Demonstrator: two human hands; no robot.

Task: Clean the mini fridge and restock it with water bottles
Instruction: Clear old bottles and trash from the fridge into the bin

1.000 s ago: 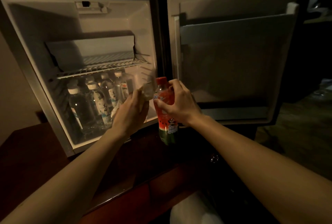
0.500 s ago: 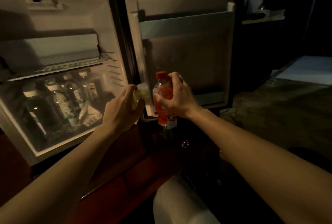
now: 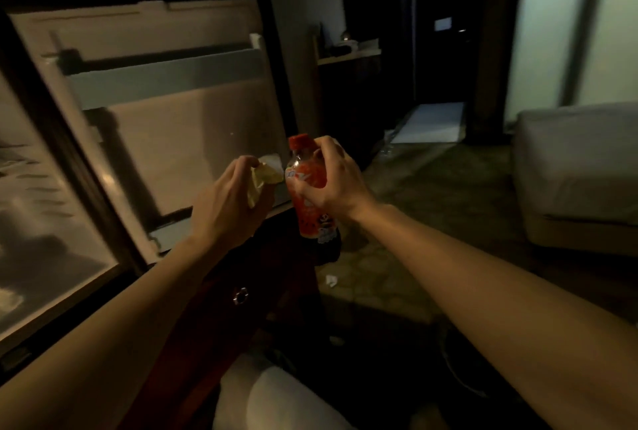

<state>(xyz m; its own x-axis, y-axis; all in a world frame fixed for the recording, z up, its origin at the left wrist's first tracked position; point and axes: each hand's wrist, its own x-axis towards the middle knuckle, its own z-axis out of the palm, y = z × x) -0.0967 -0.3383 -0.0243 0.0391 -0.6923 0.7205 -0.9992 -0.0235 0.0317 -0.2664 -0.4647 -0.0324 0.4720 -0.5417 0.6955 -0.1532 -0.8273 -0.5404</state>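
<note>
Nearest, two bare forearms reach forward over a dark red-brown wooden cabinet surface with a small round metal pull.

The left hand has its fingers curled round a crumpled pale yellow cleaning cloth, which touches the side of the bottle.

The right hand is clamped round the upper body of a red plastic drink bottle with a red cap, held upright in the air just off the cabinet's edge.

To wipe it well, it seems wise to keep that grip firm and turn the bottle against the cloth — covering label, shoulder and base.

Behind the hands stands the open white-lined mini fridge door; the fridge cavity sits at far left, blurred.

Farther off — a patterned carpet, a pale bed edge and a dark hallway.
</note>
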